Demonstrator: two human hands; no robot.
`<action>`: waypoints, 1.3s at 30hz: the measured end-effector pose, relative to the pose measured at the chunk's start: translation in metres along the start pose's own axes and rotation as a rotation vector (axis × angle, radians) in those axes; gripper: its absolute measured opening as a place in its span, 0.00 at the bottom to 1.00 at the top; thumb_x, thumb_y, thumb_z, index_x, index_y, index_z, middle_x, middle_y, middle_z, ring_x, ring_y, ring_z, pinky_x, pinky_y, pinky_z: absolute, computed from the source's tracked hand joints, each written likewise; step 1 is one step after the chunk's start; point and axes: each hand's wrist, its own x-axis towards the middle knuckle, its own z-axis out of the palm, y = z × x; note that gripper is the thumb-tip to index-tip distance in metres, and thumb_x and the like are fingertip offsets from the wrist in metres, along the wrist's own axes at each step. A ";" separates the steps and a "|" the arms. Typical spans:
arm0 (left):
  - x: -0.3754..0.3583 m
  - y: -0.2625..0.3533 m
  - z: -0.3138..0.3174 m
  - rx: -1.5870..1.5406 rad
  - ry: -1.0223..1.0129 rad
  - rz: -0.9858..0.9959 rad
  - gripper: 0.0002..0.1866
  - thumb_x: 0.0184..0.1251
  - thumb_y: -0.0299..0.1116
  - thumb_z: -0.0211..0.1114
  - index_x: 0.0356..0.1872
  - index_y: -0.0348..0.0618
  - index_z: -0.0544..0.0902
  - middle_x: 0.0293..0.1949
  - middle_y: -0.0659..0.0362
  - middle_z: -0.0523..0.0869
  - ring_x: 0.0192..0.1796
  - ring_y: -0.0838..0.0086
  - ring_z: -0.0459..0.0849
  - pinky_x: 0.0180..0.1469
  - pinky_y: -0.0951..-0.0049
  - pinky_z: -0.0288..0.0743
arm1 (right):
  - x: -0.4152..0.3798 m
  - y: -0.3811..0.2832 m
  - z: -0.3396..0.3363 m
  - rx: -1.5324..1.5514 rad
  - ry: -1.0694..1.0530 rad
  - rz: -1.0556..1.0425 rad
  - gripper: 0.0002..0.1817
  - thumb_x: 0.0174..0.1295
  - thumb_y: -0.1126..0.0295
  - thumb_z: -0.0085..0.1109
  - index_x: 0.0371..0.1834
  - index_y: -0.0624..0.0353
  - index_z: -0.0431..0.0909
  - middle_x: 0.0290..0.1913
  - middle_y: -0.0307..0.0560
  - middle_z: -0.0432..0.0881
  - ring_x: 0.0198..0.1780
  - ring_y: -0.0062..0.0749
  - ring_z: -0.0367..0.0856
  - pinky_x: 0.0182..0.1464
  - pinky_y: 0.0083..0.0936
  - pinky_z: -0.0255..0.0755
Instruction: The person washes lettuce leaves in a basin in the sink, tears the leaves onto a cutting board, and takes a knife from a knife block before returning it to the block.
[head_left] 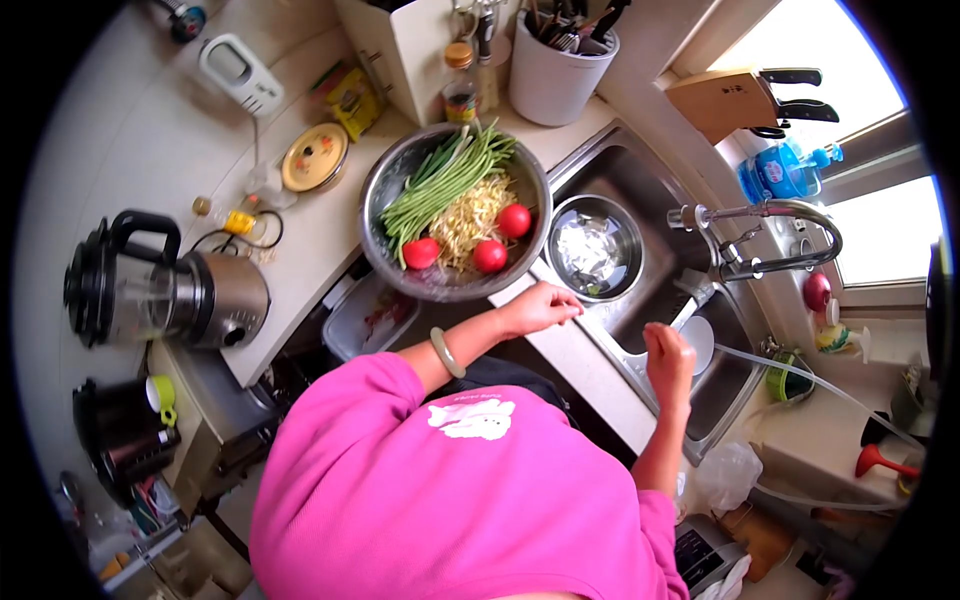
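Note:
My left hand (540,308), with a pale green bangle (447,352) on its wrist, rests on the counter strip beside the sink (640,170) and holds nothing. It lies just below a large steel bowl (385,180) of green beans, bean sprouts and three tomatoes. My right hand (668,360) is curled over the sink's near basin, closed on the edge of a small white bowl (700,342). A smaller steel bowl (592,250) with pale scraps sits in the sink between the big bowl and the tap (770,215).
A white utensil crock (555,75) and a knife block (725,98) stand at the back. On the left counter are a blender jug (160,290), a yellow lidded pot (313,157) and a dark kettle (125,425). A clear hose (800,375) runs right from the sink.

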 end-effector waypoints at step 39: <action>0.050 -0.015 0.178 0.804 -1.180 0.082 0.12 0.60 0.32 0.61 0.42 0.37 0.79 0.22 0.55 0.81 0.25 0.77 0.76 0.31 0.74 0.71 | -0.301 -0.123 0.034 -0.128 0.506 1.348 0.05 0.53 0.68 0.57 0.30 0.56 0.78 0.30 0.47 0.79 0.35 0.43 0.78 0.38 0.36 0.72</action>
